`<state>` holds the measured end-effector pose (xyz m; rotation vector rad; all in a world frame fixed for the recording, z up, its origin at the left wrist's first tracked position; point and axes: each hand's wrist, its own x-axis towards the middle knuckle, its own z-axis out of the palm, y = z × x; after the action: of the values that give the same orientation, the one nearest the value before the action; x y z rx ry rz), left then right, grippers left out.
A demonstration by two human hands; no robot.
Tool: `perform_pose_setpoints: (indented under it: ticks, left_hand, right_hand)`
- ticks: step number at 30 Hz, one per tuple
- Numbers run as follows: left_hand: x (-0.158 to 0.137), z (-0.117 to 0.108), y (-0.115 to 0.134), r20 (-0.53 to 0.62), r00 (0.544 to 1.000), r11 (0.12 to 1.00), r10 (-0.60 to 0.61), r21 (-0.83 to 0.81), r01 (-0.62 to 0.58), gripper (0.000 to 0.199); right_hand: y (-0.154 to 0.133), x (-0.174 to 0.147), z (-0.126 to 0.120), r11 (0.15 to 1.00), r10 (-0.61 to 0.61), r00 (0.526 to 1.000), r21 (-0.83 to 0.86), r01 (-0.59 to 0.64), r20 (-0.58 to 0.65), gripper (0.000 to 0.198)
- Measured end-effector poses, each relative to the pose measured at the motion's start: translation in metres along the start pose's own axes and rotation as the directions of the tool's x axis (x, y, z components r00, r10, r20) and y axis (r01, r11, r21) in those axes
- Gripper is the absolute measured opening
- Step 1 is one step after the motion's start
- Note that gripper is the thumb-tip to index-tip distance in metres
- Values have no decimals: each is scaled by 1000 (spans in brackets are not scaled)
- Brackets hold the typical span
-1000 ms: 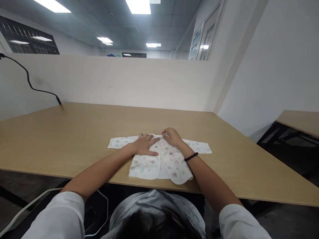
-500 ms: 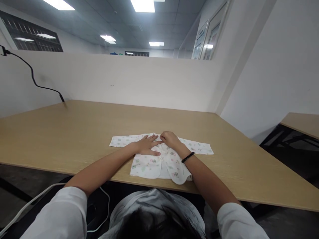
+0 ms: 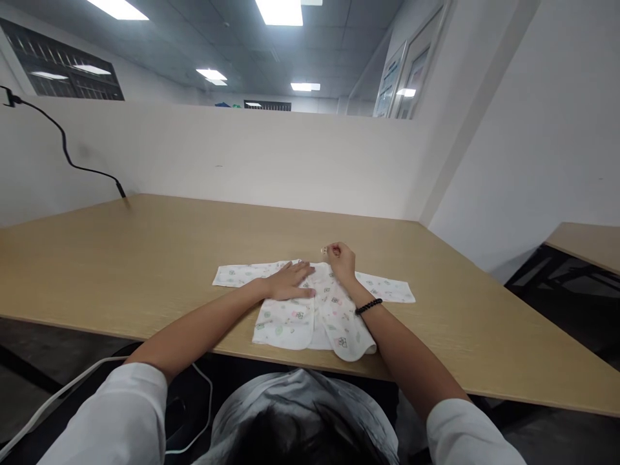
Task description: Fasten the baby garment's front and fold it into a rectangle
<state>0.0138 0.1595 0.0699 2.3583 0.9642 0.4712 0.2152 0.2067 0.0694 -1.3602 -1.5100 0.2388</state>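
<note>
Pressing L grip [image 3: 290, 281] palm-down on small shirt [image 3: 290, 326], fingers spread, over upper L front panel, w/ thumb aimed at centre opening & fingertips nr collar. Holding R grip [image 3: 341, 258] just past collar edge, fingers curled in tight, pinching small pale bit [image 3: 324, 250] poking out L of fingertips; too tiny to ID. Can't tell if touching surface there or just above. Wearing black beaded bracelet [image 3: 369, 306] on R wrist, over R shoulder area of shirt.

Got shirt laid out on wood-look surface [image 3: 203, 239], front side up, close to near edge, collar pointing away, hem toward body. Can see long sleeves stretched out flat, one each side, & white fabric w/ small pink, green & dark prints. Parted at centre front, lower corners rounded, w/ plain white back panel showing btwn. Bit rippled at outer lower edge of R panel, nr R forearm.

Can also see black bendy stand [image 3: 64, 143] by far L corner of surface, white partition [image 3: 271, 161] behind, second tabletop [image 3: 586, 248] well apart at far R, & lit ceiling panels [image 3: 279, 11] up top.
</note>
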Motion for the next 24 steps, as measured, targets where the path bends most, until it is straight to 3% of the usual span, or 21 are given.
perform_pose_setpoints:
  ticks: [2,5,7,10,12,14,16,20,24]
  left_hand:
    - [9,4,3,-87,994,951,-67,-306,37,74]
    - [21,9,10,-140,975,647,-175,-762,6,59]
    - [25,8,14,-158,967,439,-199,-897,-56,55]
    - [25,5,15,-155,957,286,-245,-955,-81,47]
    - [23,4,13,-141,949,258,-281,-964,-67,42]
    - [23,4,10,-135,948,270,-289,-961,-55,40]
    - [23,5,8,-124,957,310,-264,-950,-38,40]
    - [23,8,8,-105,967,423,-233,-906,4,46]
    - [25,8,5,-121,964,497,-237,-868,14,49]
  right_hand:
    - [-5,-2,-1,997,-46,999,60,47,-19,23]
    - [-15,-9,1,976,-208,974,78,201,94,20]
    - [-21,-13,1,945,-327,924,89,315,200,18]
    - [-26,-15,0,909,-417,866,109,403,275,15]
    - [-26,-12,-1,928,-371,897,117,353,241,16]
    - [-24,-7,-1,968,-230,957,145,206,175,20]
    - [-22,-2,-2,978,-68,982,207,31,176,23]
    - [-18,2,-4,923,25,921,344,-171,389,14]
    - [-18,4,-6,866,43,900,433,-249,433,10]
